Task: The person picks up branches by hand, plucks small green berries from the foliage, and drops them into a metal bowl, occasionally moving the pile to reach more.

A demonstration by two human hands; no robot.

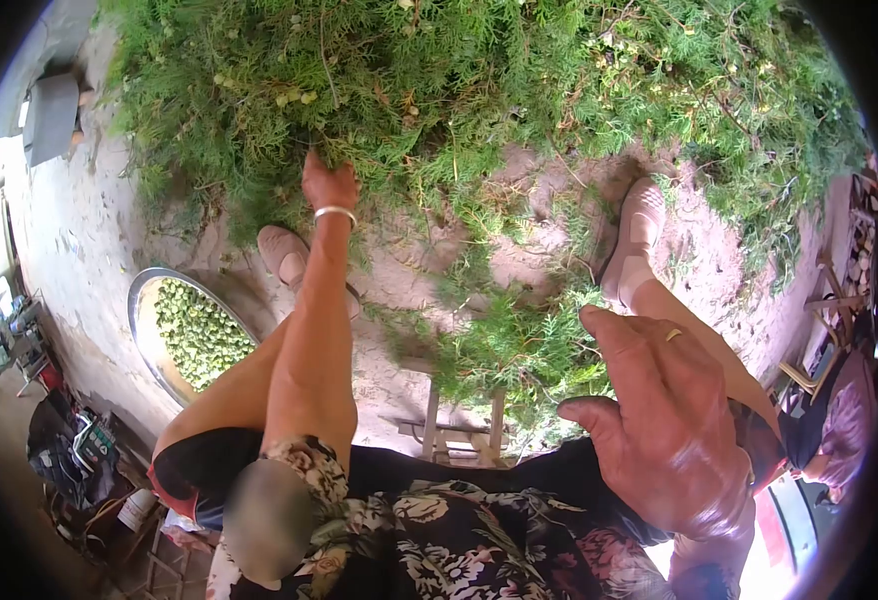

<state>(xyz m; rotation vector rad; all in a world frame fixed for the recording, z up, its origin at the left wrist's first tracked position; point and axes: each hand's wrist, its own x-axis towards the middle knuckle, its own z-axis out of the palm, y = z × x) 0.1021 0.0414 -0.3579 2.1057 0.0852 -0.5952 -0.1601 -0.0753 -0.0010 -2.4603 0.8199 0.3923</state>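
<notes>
My left hand (330,184), with a bracelet (336,213) on its wrist, reaches forward to the near edge of a large heap of green conifer branches (439,90). Its fingers are curled round a branch there, partly hidden by the foliage. Small pale green cones (297,98) dot the heap. My right hand (659,410), wearing a ring (673,334), is raised near the camera above my right leg. Its thumb stands apart from the index finger, with nothing visible between them. Below it, loose green sprigs (519,345) lie on the ground.
A metal basin (145,335) holding many green cones (199,335) stands left of my left leg. A wooden stool (459,440) is in front of my lap. Bags and tools (84,445) lie at far left. Another person's sleeve (849,420) shows at the right edge.
</notes>
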